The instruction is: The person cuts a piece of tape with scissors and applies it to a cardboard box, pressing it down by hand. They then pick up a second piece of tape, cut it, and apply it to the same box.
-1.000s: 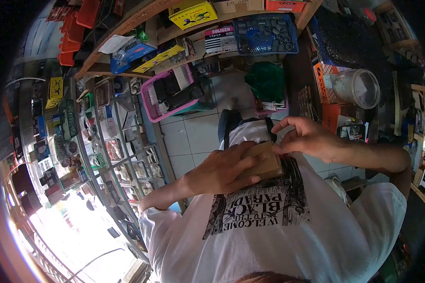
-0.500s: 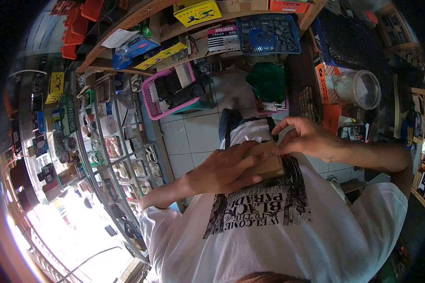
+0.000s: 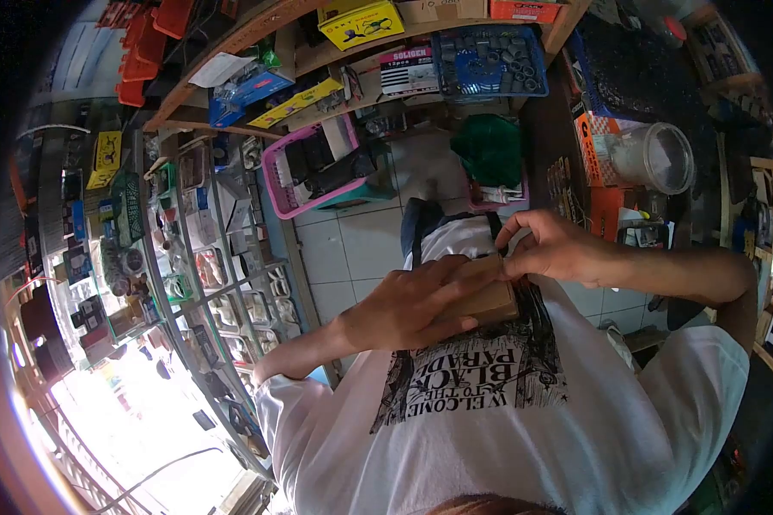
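A white shirt (image 3: 498, 446) is being worn, its soft cloth creasing, and its black print is being seen upside down: "WELCOME TO THE BLACK PARADE". Just beyond the print's far edge, a brown box (image 3: 487, 307) — matte, flat-sided, block-like — is being held in front of the body. It is being grasped by the left hand (image 3: 408, 305), whose fingers are lying spread across its top. Its far right corner is being met by fingertips of the right hand (image 3: 567, 249); whether anything is being pinched there cannot be told.

Beyond, on pale, smooth floor tiles (image 3: 322, 257), a pink basket (image 3: 277, 190) is being filled by black packages (image 3: 339, 173). A crumpled green bag (image 3: 485, 146) is being held at a smaller pink container (image 3: 489, 206). To the right, a clear round tub (image 3: 657, 159) is being kept.

Toward the right end of the wooden shelf (image 3: 223, 63), grey tubular pieces (image 3: 511, 56) are being held in a blue basket (image 3: 489, 94) — just beside it, "SOLIGEN" is being shown on a carton (image 3: 408, 75).
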The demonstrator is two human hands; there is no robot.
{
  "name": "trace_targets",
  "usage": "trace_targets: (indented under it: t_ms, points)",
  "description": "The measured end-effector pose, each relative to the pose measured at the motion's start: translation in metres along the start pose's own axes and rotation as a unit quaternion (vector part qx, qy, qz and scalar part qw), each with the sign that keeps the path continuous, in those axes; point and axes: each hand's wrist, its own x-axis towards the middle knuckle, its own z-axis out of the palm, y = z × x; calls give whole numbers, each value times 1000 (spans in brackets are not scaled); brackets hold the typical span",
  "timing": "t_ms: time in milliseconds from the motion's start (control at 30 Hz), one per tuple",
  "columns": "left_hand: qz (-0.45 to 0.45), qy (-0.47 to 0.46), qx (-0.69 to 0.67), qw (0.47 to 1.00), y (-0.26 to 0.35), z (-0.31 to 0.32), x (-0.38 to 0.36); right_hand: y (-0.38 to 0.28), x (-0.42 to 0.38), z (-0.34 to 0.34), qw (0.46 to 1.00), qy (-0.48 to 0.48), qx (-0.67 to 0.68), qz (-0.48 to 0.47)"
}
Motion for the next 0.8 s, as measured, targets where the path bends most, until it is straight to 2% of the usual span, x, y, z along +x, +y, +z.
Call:
trace_targets:
  t_ms: [100,200,300,400,500,600,800]
  points:
    - [16,9,35,999,-3,3,-1,2,-1,-1,999,-14,49,14]
    - [16,30,13,999,-6,6,-3,-2,-5,-2,987,-24,139,79]
    - [11,43,3,999,-6,7,-4,12,-4,-10,971,-71,219,56]
    - [38,74,6,997,-9,13,-2,16,-7,-9,985,-62,160,24]
    - [45,72,1,996,-7,11,3,30,-5,-6,999,-33,13,-31]
    - [51,83,-3,995,-11,13,6,44,-2,1,992,-7,-4,-124]
    - [47,70,-1,996,-12,9,9,52,-3,12,984,28,-63,-165]
